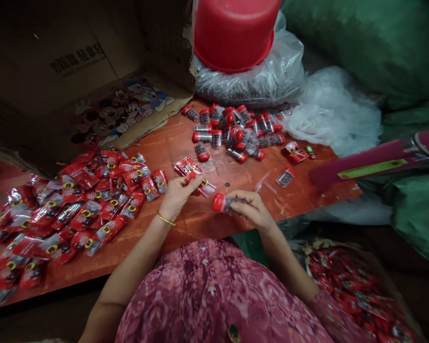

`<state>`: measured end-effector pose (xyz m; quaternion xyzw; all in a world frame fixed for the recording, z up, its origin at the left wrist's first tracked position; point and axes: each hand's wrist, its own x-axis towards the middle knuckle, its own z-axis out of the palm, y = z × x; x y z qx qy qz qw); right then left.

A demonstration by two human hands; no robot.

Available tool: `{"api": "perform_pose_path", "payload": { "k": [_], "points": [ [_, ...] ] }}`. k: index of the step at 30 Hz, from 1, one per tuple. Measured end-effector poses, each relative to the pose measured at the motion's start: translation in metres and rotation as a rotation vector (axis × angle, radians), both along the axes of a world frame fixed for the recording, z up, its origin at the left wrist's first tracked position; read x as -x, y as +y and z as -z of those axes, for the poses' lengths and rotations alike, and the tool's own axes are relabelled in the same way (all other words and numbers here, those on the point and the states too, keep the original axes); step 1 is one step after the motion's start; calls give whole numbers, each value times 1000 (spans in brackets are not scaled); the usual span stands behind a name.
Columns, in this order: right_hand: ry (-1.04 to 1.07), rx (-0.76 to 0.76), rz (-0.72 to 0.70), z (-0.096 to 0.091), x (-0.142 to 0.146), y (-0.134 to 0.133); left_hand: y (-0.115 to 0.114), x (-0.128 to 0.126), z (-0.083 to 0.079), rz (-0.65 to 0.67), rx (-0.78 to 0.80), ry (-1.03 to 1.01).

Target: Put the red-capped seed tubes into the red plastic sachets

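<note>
My left hand (pixel 178 194) pinches a small red and clear plastic sachet (pixel 202 184) just above the red-brown table (pixel 186 147). My right hand (pixel 252 208) grips a small clear vial with a red cap (pixel 224 203), lying sideways with the cap pointing left toward the sachet. A gold bangle sits on my left wrist. A short stack of empty sachets (pixel 186 166) lies just beyond my left hand.
A heap of several red-capped vials (pixel 232 131) lies at the table's back. Many filled red sachets (pixel 75 209) cover the left. A cardboard box (pixel 93 81), a red bucket (pixel 236 33) on a plastic bag, green sacks and a basket of sachets (pixel 346 286) surround the table.
</note>
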<state>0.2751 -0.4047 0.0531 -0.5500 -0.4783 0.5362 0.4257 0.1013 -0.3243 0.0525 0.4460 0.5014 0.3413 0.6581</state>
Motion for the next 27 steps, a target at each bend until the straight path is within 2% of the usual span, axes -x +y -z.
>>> {"api": "perform_pose_path", "payload": {
  "k": [11,14,22,27],
  "points": [
    [51,90,-8,11,5,6,-1,1,-1,89,19,-59],
    [64,62,1,12,6,6,-2,1,-2,106,-14,-57],
    [46,-6,87,15,13,5,-14,-4,2,45,-85,-24],
    [-9,-85,134,25,21,5,-20,-10,5,17,-20,-84]
  ]
}}
